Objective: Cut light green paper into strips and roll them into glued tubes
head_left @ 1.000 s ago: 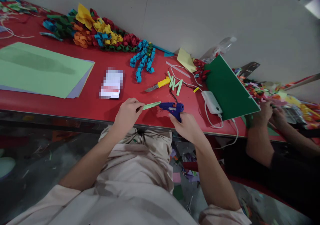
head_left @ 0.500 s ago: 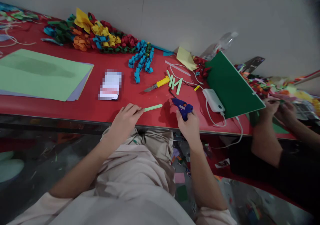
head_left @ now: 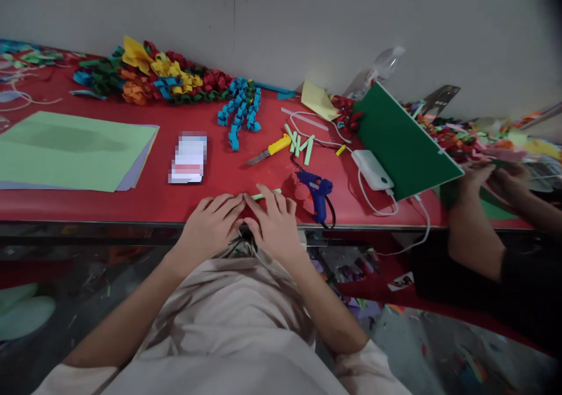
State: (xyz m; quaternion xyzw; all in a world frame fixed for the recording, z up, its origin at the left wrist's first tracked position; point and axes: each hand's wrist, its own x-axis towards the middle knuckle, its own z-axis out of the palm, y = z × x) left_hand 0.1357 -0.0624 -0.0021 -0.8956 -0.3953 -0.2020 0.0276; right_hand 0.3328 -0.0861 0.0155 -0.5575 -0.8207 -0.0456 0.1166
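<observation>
A narrow light green paper strip lies near the table's front edge, partly covered by my fingers. My left hand holds its left end, fingers bent and pressed together. From the other side, my right hand has its fingers over the same strip, index fingertip against the left hand's fingertips. Exactly how the fingertips pinch the paper is hidden. To the right of my right hand a blue glue gun rests on the table, apart from both hands, its cable hanging by the handle.
On the red table lie a yellow utility knife, several short green strips, a phone and paper sheets. Paper chains line the wall. A green board leans by a white power bank. Another person's hands work at right.
My right hand has let go of the glue gun, leaving it on the table, and has moved left to the paper strip beside my left hand. The camera view has shifted slightly.
</observation>
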